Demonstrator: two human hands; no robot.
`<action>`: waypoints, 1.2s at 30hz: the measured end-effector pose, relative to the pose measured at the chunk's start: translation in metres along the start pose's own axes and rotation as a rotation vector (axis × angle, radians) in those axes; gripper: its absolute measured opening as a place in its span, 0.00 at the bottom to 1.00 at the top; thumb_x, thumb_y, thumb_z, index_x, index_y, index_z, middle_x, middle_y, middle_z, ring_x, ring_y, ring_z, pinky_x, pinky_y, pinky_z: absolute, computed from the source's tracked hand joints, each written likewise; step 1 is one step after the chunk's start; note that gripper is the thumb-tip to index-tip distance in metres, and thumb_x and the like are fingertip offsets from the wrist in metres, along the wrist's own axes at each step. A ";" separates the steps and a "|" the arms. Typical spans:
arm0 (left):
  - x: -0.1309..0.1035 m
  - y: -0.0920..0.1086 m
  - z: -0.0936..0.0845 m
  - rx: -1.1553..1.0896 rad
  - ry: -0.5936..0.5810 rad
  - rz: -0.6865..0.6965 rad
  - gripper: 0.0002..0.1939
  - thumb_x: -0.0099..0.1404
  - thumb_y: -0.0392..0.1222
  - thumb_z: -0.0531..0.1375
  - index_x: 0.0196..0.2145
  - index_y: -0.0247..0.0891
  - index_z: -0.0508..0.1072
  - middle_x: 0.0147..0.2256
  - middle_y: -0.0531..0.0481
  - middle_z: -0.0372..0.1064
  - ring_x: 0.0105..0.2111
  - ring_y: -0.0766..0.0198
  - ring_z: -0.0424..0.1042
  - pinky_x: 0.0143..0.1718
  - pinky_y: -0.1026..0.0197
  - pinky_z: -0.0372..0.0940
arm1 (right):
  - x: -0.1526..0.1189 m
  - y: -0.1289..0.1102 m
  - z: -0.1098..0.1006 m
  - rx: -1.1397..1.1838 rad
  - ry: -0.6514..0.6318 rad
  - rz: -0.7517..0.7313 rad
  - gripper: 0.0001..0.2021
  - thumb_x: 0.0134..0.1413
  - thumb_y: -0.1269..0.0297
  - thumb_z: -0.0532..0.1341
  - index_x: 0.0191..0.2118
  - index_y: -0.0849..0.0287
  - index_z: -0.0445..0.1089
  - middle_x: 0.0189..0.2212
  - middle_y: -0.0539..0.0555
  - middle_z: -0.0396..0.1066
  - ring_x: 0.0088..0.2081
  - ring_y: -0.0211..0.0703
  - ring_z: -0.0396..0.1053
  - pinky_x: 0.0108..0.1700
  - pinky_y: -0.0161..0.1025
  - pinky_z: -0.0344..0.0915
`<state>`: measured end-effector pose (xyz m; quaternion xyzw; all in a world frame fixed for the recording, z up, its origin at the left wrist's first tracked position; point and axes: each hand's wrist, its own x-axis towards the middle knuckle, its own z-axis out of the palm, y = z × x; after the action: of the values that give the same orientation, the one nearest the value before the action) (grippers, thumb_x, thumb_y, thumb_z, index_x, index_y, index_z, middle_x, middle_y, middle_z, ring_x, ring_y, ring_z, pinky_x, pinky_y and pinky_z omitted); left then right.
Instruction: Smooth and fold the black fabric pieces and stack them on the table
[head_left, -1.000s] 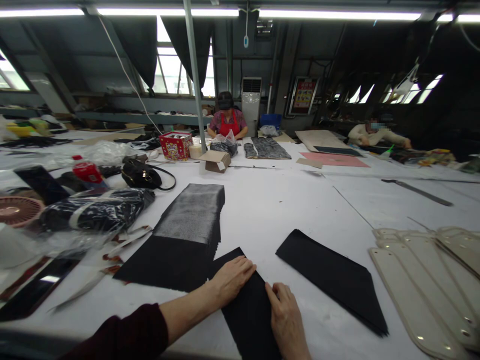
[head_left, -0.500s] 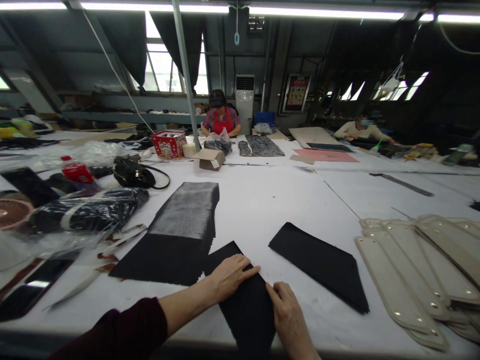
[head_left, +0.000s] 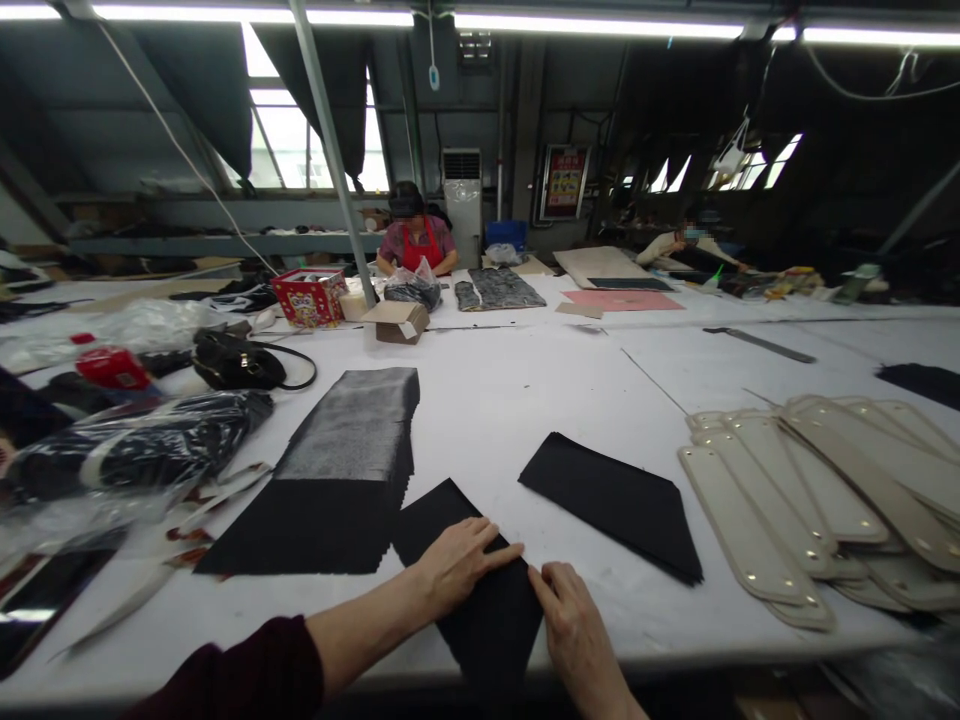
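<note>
A black fabric piece point(head_left: 491, 620) lies slantwise in front of me, its lower end reaching the table's front edge. My left hand point(head_left: 459, 565) rests flat on top of it, fingers stretched toward its right edge. At that same right edge, the curled fingers of my right hand point(head_left: 574, 625) pinch the fabric; the fingertips are partly hidden. To the left lies a fanned stack of black pieces point(head_left: 300, 525), with a grey, streaked upper part. On the right is a neater pile of black pieces point(head_left: 611, 505), apart from both hands.
Beige panels with metal studs point(head_left: 757, 520) are heaped at the right. On the left are a plastic-wrapped black bundle point(head_left: 142, 440), a black handbag point(head_left: 236, 360) and a phone point(head_left: 52, 590). Beyond stand a small cardboard box point(head_left: 395, 322) and a pole point(head_left: 330, 140). Two people sit across the table.
The view has turned slightly to the right, so everything sits further left. Both hands stay at nearly the same places on the fabric piece.
</note>
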<state>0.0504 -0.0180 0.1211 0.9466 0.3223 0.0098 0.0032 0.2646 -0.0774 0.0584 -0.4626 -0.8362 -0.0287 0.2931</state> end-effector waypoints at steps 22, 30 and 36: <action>-0.004 -0.001 -0.002 -0.026 0.000 0.031 0.26 0.67 0.33 0.51 0.61 0.44 0.56 0.55 0.45 0.61 0.55 0.55 0.59 0.57 0.52 0.53 | -0.024 -0.014 -0.017 -0.040 0.018 0.229 0.26 0.53 0.82 0.49 0.54 0.53 0.65 0.45 0.55 0.68 0.45 0.46 0.64 0.43 0.42 0.59; -0.008 -0.037 -0.004 -0.081 -0.014 -0.181 0.22 0.64 0.30 0.52 0.55 0.42 0.65 0.52 0.44 0.65 0.49 0.54 0.64 0.51 0.53 0.57 | -0.035 -0.004 -0.012 -0.076 0.043 0.166 0.29 0.49 0.82 0.49 0.56 0.53 0.64 0.47 0.55 0.68 0.46 0.45 0.65 0.43 0.41 0.60; 0.004 -0.020 -0.018 -0.156 -0.050 -0.292 0.03 0.63 0.38 0.57 0.36 0.40 0.69 0.38 0.47 0.68 0.40 0.53 0.66 0.43 0.53 0.57 | -0.021 0.022 -0.011 -0.009 0.020 0.146 0.23 0.46 0.81 0.52 0.45 0.49 0.68 0.35 0.50 0.70 0.35 0.40 0.67 0.36 0.36 0.59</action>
<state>0.0406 0.0000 0.1387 0.8866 0.4544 0.0108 0.0861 0.2956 -0.0846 0.0517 -0.5235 -0.7969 -0.0157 0.3009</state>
